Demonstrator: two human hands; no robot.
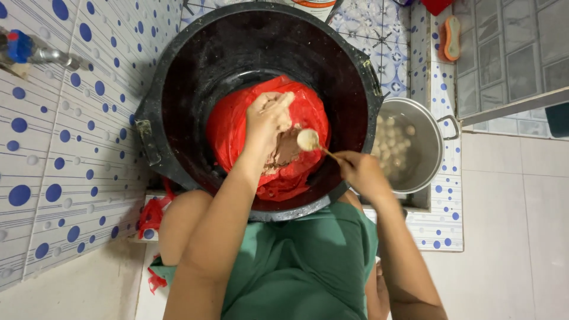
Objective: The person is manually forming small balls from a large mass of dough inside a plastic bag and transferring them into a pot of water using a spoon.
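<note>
A big black basin [178, 89] stands in front of me with a red plastic bag [234, 127] inside it, open on a brownish paste [284, 151]. My left hand [267, 118] is closed around a lump of that paste above the bag. My right hand [358, 172] grips a thin spoon by the handle. The spoon's bowl carries a pale round ball of paste [307, 140] right beside my left hand.
To the right sits a steel pot [430, 148] holding water and several pale balls. A white tiled wall with blue dots [71, 148] rises at left, with a tap [35, 53] near the top. An orange scrubber [451, 37] lies at the upper right.
</note>
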